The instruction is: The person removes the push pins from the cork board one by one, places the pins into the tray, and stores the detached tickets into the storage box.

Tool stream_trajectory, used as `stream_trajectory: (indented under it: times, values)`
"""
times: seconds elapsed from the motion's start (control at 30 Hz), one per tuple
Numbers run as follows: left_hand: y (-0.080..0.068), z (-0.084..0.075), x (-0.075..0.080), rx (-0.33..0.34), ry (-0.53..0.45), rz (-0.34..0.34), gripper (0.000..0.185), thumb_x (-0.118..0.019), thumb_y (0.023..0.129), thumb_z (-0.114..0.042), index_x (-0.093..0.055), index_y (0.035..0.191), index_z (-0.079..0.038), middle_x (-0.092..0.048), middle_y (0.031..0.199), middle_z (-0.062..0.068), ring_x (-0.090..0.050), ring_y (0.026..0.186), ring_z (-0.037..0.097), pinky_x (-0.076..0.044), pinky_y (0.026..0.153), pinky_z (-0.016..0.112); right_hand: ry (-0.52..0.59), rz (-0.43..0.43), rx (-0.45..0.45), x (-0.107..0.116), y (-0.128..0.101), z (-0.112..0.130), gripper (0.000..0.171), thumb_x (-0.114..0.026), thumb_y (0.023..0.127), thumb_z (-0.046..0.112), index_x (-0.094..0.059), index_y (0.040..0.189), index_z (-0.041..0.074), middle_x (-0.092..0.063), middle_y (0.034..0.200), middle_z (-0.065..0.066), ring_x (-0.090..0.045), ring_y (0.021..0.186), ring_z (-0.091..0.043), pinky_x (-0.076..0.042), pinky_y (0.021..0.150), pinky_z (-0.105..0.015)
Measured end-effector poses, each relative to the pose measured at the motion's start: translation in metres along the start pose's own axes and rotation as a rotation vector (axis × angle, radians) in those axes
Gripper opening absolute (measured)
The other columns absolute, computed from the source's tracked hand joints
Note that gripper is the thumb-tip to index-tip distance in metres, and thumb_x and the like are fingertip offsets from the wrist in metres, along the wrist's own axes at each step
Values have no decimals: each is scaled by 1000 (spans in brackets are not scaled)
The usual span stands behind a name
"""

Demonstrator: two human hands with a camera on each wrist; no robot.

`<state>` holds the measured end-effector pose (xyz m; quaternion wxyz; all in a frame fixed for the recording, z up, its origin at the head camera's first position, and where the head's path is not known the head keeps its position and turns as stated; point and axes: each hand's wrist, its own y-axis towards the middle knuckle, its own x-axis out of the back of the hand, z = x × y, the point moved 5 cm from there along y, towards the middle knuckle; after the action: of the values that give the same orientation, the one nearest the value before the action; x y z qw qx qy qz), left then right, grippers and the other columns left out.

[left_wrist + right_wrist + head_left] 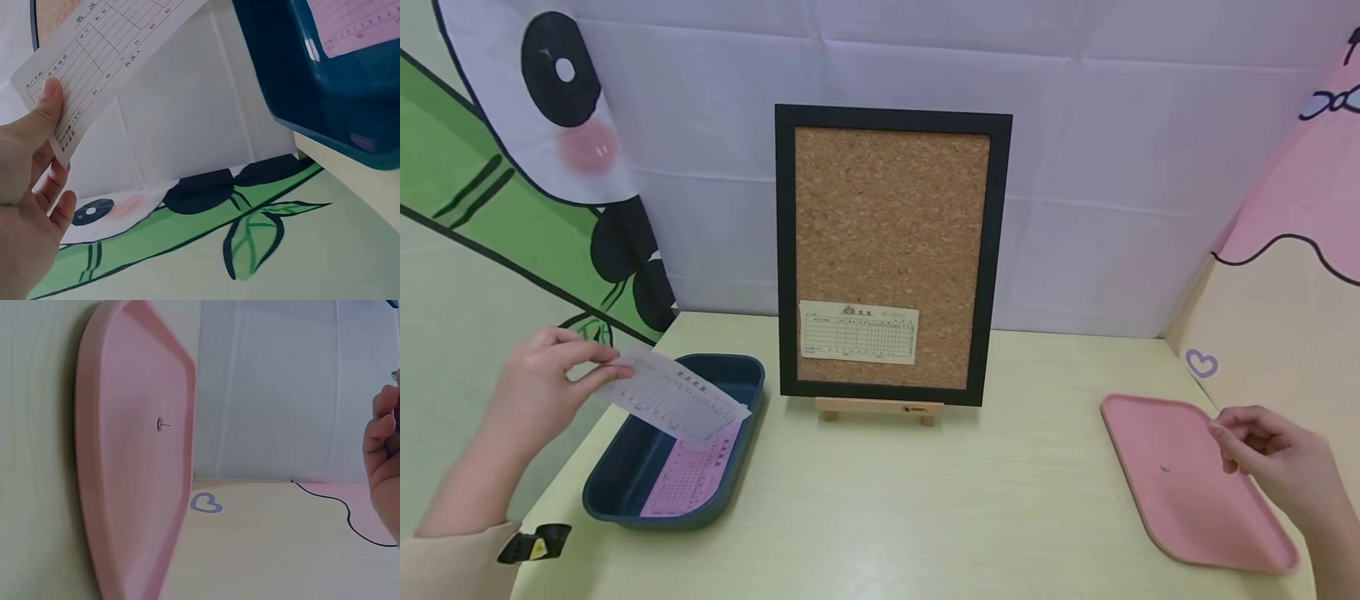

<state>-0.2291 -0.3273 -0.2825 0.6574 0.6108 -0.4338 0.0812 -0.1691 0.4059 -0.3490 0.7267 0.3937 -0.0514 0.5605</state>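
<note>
My left hand [612, 371] pinches one end of a white printed slip [677, 402] between thumb and fingers, holding it just above a dark blue tray [617, 487]. In the left wrist view the thumb of the left hand [39, 119] lies on the slip [106, 56]. A pink slip [688, 477] lies in that tray. My right hand [1223, 435] hovers over the right edge of a pink tray [1195, 521], fingers curled and pinched on what looks like a small thumbtack. Another thumbtack [1164, 467] lies on the pink tray [125, 506].
A black-framed cork board [891, 242] stands on a small wooden easel [880, 408] at the middle back, with a cream printed slip [859, 332] on its lower left. Cartoon-print cloth walls close off the pale table [925, 508] on three sides.
</note>
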Motion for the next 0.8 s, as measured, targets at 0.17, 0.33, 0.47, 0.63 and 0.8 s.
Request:
stream_trajectory:
  times: [0.17, 0.33, 0.47, 0.63, 0.8]
  values:
    - [-9, 12, -9, -3, 22, 52, 24, -84, 53, -1, -72, 73, -7, -57, 73, 6, -39, 77, 6, -32, 60, 24, -9, 31, -76, -3, -6, -15, 18, -64, 83, -10, -64, 89, 6, -59, 63, 11, -52, 49, -5, -39, 46, -20]
    - [-14, 21, -18, -21, 31, 81, 25, -84, 52, -2, -72, 74, -8, -58, 74, 5, -43, 77, 15, -32, 63, 27, -51, 72, -91, -7, -10, -23, 14, -64, 85, -5, -63, 90, 8, -59, 65, 12, -52, 51, -5, -41, 48, -19]
    - [-16, 27, -24, -20, 35, 127, 25, -84, 53, -5, -72, 75, -8, -59, 75, 5, -45, 77, 17, -34, 65, 30, -68, 107, -111, -8, -12, -30, 11, -64, 87, -1, -63, 90, 10, -58, 62, 8, -52, 51, -6, -38, 46, -22]
    - [-18, 35, -35, -2, 33, 207, 23, -85, 56, -10, -72, 76, -12, -60, 76, 3, -48, 78, 20, -36, 64, 35, -111, 177, -156, -7, -14, -42, 7, -64, 89, 6, -62, 90, 13, -56, 58, 5, -52, 52, -8, -33, 46, -26]
    - [-15, 40, -47, 26, 19, 311, 19, -84, 62, -11, -71, 76, -14, -58, 76, 0, -46, 79, 19, -32, 68, 36, -128, 264, -169, -9, -15, -54, 3, -62, 91, 8, -61, 93, 9, -55, 59, 2, -51, 52, -12, -36, 47, -26]
